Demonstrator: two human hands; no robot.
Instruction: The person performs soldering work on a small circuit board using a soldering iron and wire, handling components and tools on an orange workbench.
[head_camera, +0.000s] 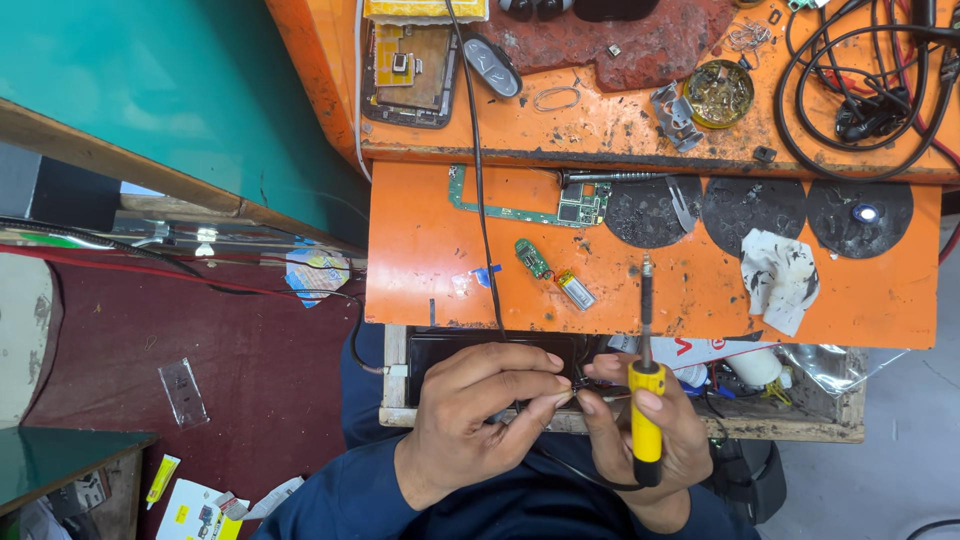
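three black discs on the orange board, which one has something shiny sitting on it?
The rightmost disc: a small bright round part sits near its centre. The middle disc is bare, and the left disc carries only a grey metal strip.

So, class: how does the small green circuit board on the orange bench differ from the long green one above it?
The small board is short, oval and tilted; the long board is a thin L-shaped strip widening at its right end. Wires join the small board to a silver cell; the long board lies alone. Both are green and bare.
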